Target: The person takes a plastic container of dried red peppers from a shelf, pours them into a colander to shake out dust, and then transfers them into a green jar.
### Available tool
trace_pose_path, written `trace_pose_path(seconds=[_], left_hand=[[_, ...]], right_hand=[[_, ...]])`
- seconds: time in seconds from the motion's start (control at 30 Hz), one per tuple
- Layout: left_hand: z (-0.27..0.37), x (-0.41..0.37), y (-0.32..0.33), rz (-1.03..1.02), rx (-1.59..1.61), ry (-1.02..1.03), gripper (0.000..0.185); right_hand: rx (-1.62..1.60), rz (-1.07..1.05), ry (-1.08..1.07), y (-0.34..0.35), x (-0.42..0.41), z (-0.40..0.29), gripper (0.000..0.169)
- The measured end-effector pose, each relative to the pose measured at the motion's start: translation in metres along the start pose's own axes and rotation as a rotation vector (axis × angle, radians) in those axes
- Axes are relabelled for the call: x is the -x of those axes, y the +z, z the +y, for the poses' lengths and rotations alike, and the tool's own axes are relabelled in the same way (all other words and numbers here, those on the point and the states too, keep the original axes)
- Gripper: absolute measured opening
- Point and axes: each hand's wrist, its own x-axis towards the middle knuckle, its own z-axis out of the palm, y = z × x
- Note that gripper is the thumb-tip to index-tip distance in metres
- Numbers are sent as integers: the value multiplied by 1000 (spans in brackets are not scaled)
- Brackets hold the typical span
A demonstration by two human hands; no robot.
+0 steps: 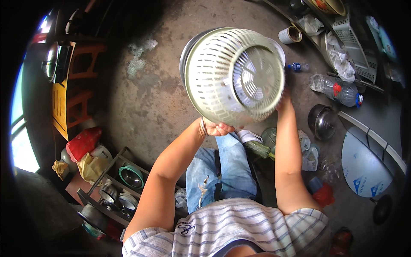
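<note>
A pale green plastic colander (208,64) is held up above the floor in front of me, tipped so that its slotted base faces up and to the right. My left hand (220,128) grips its lower edge, fingers curled. At the right side of the colander is my right hand (284,99), its fingers mostly hidden behind the plastic. A grey rim (183,57) shows past the colander's left edge, and a whitish rim (280,53) shows at its upper right; what they belong to is hidden.
A low rack (106,170) with pots and bowls stands at lower left, near orange stools (82,64). On the right lie large plastic bottles (330,88), a tin can (290,34), a dark metal pot (322,122) and a round blue-filmed disc (362,163). A green gourd (258,148) rests by my feet.
</note>
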Motion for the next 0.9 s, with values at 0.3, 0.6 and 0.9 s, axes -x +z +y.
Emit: trace_pose_path(seconds=[0.3,0.6,0.9], left_hand=[[72,81,34,1234,-785,1558,37],[75,45,123,1367,-1831,1708,56],[65,67,145,1498,-1393,2265,58]], right_hand=[[-293,16,-30,-30,4,-18,46],[-60,207,-111,30,40,-32,41],[-103,182,-46,-7,36,-27,48]])
